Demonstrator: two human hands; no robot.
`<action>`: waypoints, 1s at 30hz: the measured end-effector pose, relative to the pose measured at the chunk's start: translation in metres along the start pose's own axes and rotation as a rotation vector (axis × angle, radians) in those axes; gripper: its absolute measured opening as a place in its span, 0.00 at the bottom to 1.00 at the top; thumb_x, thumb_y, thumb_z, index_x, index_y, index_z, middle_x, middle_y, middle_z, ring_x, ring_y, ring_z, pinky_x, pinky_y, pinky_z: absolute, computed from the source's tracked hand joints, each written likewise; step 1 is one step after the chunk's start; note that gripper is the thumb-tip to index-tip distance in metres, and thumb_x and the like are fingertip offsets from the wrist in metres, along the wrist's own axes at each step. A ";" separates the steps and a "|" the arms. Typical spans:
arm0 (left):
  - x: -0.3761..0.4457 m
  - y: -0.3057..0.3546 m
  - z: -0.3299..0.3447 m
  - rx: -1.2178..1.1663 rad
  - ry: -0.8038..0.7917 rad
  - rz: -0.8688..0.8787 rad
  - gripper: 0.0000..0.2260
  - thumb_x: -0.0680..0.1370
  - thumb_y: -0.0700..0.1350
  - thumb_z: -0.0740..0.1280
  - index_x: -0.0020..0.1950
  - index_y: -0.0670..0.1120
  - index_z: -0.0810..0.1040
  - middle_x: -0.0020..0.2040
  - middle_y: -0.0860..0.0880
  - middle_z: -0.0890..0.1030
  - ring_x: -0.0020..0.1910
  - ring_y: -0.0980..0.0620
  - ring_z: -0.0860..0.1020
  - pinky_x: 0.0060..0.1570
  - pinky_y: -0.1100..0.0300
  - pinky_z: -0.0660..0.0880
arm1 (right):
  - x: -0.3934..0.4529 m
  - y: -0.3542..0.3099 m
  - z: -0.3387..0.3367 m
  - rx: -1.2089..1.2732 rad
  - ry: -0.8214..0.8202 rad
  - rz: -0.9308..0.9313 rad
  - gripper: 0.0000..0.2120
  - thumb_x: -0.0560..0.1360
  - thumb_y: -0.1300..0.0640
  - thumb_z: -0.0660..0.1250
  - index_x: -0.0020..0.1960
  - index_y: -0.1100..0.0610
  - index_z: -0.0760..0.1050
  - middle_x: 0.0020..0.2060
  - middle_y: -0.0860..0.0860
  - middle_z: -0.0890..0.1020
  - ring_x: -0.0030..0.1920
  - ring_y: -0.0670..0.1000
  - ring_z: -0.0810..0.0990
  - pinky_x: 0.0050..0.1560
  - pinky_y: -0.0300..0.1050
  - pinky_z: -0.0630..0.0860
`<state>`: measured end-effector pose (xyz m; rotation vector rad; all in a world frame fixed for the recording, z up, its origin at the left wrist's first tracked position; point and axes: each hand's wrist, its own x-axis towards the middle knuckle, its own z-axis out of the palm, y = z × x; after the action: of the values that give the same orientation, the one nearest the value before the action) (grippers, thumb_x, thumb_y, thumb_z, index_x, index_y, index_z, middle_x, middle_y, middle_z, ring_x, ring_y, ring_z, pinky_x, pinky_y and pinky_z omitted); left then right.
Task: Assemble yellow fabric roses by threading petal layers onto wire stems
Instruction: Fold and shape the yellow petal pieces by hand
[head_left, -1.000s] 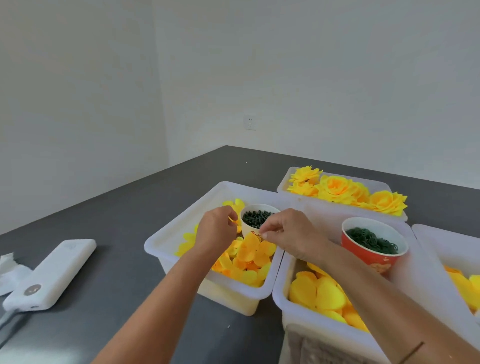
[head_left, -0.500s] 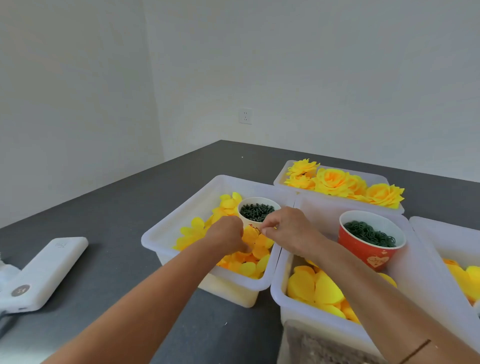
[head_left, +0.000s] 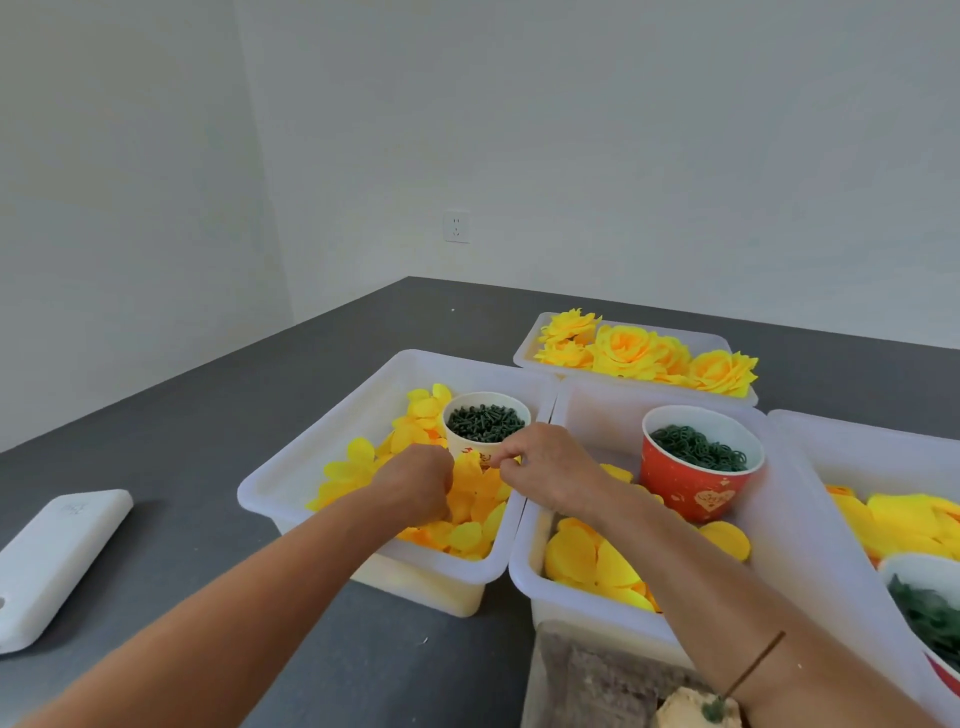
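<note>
Partly hidden, left hand (head_left: 415, 486) fingers curled among petals (head_left: 470, 499), grasp unclear

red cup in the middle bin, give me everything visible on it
The red cup looks like a paper cup: red outside with a faint pale heart print low on its front, white inside and at the rim. It stands upright in the middle white bin, towards the bin's far side, and holds a heap of small dark green rings. Yellow petals lie in front of it. Neither hand touches it.
</note>
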<state>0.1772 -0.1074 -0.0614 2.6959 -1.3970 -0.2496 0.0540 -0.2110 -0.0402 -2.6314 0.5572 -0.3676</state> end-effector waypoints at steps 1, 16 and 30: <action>0.000 -0.001 -0.002 -0.016 -0.004 0.000 0.14 0.72 0.46 0.72 0.55 0.41 0.79 0.53 0.46 0.79 0.49 0.49 0.77 0.47 0.58 0.75 | -0.002 -0.001 -0.001 0.017 0.008 -0.005 0.12 0.74 0.63 0.61 0.49 0.61 0.83 0.49 0.53 0.84 0.51 0.51 0.79 0.49 0.37 0.70; 0.013 0.012 -0.012 -0.189 0.153 -0.075 0.07 0.69 0.44 0.74 0.43 0.45 0.79 0.47 0.47 0.82 0.48 0.49 0.79 0.39 0.60 0.72 | -0.007 0.007 -0.007 0.156 0.088 0.019 0.10 0.76 0.60 0.65 0.54 0.56 0.82 0.53 0.51 0.82 0.55 0.48 0.78 0.55 0.38 0.70; 0.026 0.010 -0.002 -0.357 0.100 -0.088 0.14 0.67 0.46 0.77 0.48 0.43 0.79 0.38 0.52 0.77 0.37 0.54 0.77 0.37 0.62 0.74 | 0.016 0.005 0.002 0.106 0.072 0.080 0.11 0.74 0.61 0.66 0.55 0.54 0.82 0.54 0.48 0.82 0.58 0.47 0.77 0.59 0.40 0.70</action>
<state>0.1844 -0.1349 -0.0600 2.4407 -1.0886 -0.3310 0.0673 -0.2219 -0.0420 -2.4947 0.6455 -0.4555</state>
